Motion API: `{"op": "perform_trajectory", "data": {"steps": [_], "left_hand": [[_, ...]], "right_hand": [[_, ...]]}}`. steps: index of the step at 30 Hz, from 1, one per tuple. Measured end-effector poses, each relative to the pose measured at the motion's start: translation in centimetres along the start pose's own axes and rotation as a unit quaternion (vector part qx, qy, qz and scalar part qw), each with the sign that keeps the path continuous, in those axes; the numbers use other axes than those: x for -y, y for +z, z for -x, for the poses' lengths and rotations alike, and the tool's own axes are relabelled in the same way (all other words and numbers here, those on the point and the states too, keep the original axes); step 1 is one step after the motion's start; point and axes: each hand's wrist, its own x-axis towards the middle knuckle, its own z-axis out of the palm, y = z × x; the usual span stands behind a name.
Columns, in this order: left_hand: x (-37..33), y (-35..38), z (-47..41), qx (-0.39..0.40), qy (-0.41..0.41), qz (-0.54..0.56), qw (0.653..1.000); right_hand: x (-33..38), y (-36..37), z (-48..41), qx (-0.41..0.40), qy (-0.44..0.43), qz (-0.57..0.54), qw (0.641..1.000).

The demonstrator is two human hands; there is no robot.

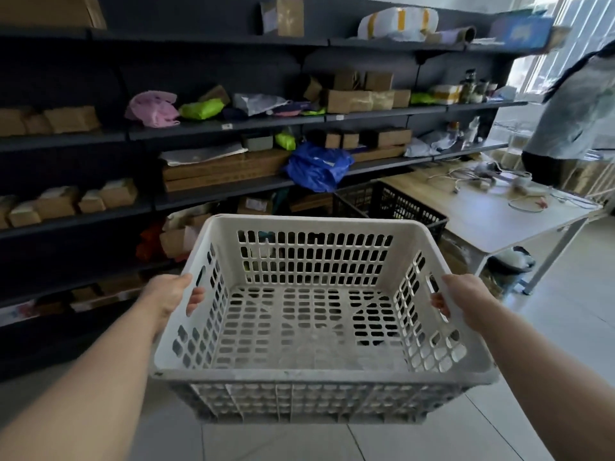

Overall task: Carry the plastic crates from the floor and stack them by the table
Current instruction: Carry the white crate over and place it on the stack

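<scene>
A white slotted plastic crate (316,377) is held up in front of me, empty, above the tiled floor. My left hand (169,294) grips its left rim, with fingers through the handle slot. On the opposite rim, my right hand (462,297) holds the same way. Beyond the white crate a black plastic crate (399,204) stands next to the near end of a light wooden table (492,217).
Dark shelving (199,131) full of cardboard boxes and bags runs along the left and back. A person in a pale top (575,111) stands at the far side of the table, which carries cables. A bin (512,264) sits under the table. Tiled floor lies to the right.
</scene>
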Motion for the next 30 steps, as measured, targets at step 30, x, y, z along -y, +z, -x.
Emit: {"op": "perform_trajectory", "data": {"steps": [30], "left_hand": [[-23.1, 24.5, -40.6, 0.103, 0.07, -0.006, 0.992]], "right_hand": [[22.6, 6.7, -32.3, -0.17, -0.02, -0.067, 0.983]]}}
